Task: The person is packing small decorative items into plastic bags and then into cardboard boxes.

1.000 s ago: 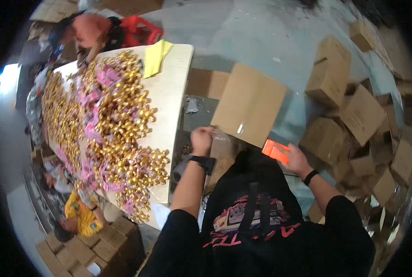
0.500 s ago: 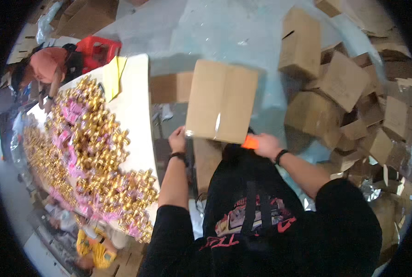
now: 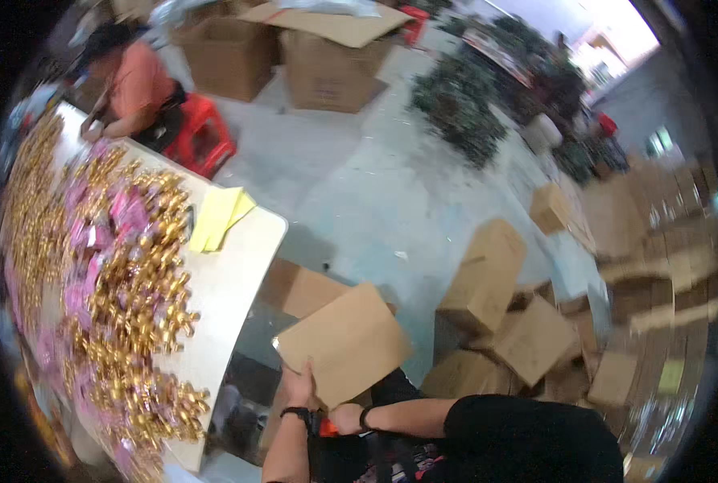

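Note:
A closed brown cardboard box (image 3: 347,342) is held tilted in front of me, a small shiny strip at its left corner. My left hand (image 3: 299,386) grips its lower left edge, the thumb against the near face. Close beside the left wrist, below the box, my right hand (image 3: 346,419) is closed around an orange object (image 3: 328,427). Only a small part of that object shows, so its kind is unclear. Both wrists wear dark bands.
To the left, a white table (image 3: 250,241) bears gold ornaments (image 3: 138,314), pink pieces and yellow sheets (image 3: 220,217). A co-worker (image 3: 138,88) sits on a red stool (image 3: 204,137) at its far end. Cardboard boxes (image 3: 536,342) pile up on the right; large cartons (image 3: 331,72) and dark green foliage (image 3: 460,105) stand farther off.
The view has swung up, showing more floor. The box has tilted and turned. My right hand, with the orange object, has moved from the box's right corner to beside my left wrist.

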`<state>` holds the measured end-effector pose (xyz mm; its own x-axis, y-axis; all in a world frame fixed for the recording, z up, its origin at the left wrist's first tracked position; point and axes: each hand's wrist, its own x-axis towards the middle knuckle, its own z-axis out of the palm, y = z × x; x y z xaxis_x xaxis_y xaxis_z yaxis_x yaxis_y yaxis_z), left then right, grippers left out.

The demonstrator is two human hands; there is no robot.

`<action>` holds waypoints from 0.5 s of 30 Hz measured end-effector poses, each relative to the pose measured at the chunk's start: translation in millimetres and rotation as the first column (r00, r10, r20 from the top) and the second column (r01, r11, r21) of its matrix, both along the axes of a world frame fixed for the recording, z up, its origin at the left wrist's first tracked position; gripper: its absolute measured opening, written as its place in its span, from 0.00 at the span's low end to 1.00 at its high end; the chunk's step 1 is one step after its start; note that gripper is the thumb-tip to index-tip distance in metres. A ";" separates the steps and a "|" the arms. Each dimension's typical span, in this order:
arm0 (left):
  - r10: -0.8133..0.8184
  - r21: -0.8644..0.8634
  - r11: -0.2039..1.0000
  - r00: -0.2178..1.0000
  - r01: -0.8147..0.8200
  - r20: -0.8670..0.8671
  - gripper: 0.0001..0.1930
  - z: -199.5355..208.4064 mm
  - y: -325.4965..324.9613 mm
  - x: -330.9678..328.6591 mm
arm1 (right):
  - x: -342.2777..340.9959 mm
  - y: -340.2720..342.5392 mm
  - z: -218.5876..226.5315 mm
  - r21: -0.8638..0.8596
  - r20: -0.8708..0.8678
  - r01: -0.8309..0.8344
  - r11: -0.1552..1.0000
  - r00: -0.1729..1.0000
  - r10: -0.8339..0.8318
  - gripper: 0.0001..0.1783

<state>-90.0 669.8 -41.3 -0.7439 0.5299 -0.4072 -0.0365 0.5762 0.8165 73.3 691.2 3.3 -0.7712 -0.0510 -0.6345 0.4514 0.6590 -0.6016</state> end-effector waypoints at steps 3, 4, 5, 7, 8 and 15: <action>-0.046 -0.277 0.923 0.792 0.267 0.609 0.41 51.5 -27.2 53.2 | -17.9 33.6 38.9 -0.057 -0.002 -0.284 0.957 0.959 0.284 0.14; 0.075 -0.311 0.942 0.825 0.126 0.561 0.42 50.3 -36.9 64.4 | 0.1 27.9 3.3 -0.049 -0.280 -0.323 0.945 0.913 0.298 0.15; 0.237 -0.361 0.932 0.828 -0.046 0.508 0.44 27.1 -77.0 91.0 | -24.0 43.3 51.8 -0.049 -0.126 -0.614 0.788 0.786 0.605 0.16; 0.448 -0.354 0.881 0.792 -0.313 0.415 0.46 -4.2 -105.5 129.9 | -28.3 69.1 86.8 0.008 -0.150 -0.711 0.703 0.694 0.704 0.19; 0.667 -0.404 0.745 0.583 -0.531 0.464 0.45 -49.6 -155.7 144.5 | -29.4 57.8 86.4 -0.093 -0.156 -0.714 0.694 0.699 0.698 0.18; 0.559 -0.088 0.828 0.826 -0.554 0.064 0.27 19.7 -49.1 114.8 | 35.0 269.3 87.5 0.043 -0.122 -0.390 0.920 0.912 0.393 0.20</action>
<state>24.8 620.7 -21.6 -0.8667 0.0073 -0.4987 -0.4324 0.4875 0.7586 108.2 960.5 90.9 -0.7649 -0.3548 -0.5376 0.0769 0.7783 -0.6231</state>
